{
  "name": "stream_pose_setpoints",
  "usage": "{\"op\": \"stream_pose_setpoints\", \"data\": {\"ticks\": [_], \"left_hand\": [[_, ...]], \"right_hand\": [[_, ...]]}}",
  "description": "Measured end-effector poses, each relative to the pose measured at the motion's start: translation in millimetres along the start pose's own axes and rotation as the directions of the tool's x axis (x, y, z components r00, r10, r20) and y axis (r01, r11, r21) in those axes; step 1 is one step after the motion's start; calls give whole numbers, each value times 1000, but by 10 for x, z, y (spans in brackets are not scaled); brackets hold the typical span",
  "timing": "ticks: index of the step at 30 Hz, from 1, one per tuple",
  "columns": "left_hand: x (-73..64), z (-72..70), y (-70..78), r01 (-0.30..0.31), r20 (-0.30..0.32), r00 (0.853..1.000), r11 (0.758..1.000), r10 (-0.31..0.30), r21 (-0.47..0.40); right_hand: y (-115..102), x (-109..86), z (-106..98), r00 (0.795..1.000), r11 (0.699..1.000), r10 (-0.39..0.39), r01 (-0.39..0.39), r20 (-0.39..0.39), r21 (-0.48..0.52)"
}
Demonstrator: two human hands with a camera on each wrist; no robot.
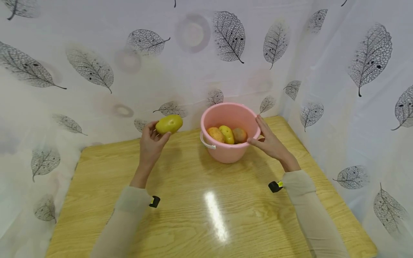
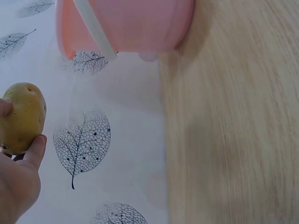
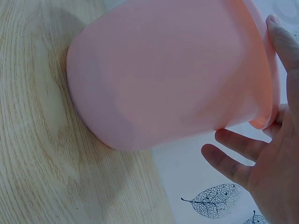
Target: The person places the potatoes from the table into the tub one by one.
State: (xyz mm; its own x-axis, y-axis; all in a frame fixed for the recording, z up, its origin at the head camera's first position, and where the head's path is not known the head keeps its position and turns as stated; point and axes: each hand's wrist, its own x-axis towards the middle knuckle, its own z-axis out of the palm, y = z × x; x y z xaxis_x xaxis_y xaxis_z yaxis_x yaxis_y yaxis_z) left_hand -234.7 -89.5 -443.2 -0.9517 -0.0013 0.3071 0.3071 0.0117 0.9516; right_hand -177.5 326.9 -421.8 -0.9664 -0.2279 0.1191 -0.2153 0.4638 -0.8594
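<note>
My left hand (image 1: 151, 142) grips a yellow potato (image 1: 169, 124) between thumb and fingers, raised above the table to the left of a pink bucket (image 1: 227, 153). The left wrist view shows the same potato (image 2: 23, 119) at its left edge, with fingertips (image 2: 35, 150) against it. My right hand (image 1: 271, 142) holds the bucket's rim at the right side. In the right wrist view, the thumb (image 3: 282, 39) lies at the rim and the other fingers (image 3: 240, 142) spread beside the wall. Inside the bucket lie a yellow potato (image 1: 227, 134) and two browner, potato-like ones (image 1: 215, 134).
The bucket stands upright near the back edge of a wooden table (image 1: 190, 211). Its white handle (image 1: 206, 141) hangs down on the left side. A pale curtain (image 1: 193, 79) with leaf prints surrounds the table at the back and sides.
</note>
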Motion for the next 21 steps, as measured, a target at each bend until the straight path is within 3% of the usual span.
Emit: {"op": "stream_pose_setpoints", "data": {"ticks": [6, 15, 21], "left_hand": [[4, 55, 102, -6, 5, 1000, 1000, 6, 11], [-3, 152, 194, -19, 52, 998, 1000, 18, 22], [5, 266, 248, -18, 91, 996, 1000, 17, 10]], "right_hand": [[-90, -30, -5, 1000, 1000, -14, 14, 5, 9], [196, 44, 1, 1000, 1000, 7, -8, -7, -19], [-51, -11, -5, 1000, 1000, 2, -2, 5, 1]]}}
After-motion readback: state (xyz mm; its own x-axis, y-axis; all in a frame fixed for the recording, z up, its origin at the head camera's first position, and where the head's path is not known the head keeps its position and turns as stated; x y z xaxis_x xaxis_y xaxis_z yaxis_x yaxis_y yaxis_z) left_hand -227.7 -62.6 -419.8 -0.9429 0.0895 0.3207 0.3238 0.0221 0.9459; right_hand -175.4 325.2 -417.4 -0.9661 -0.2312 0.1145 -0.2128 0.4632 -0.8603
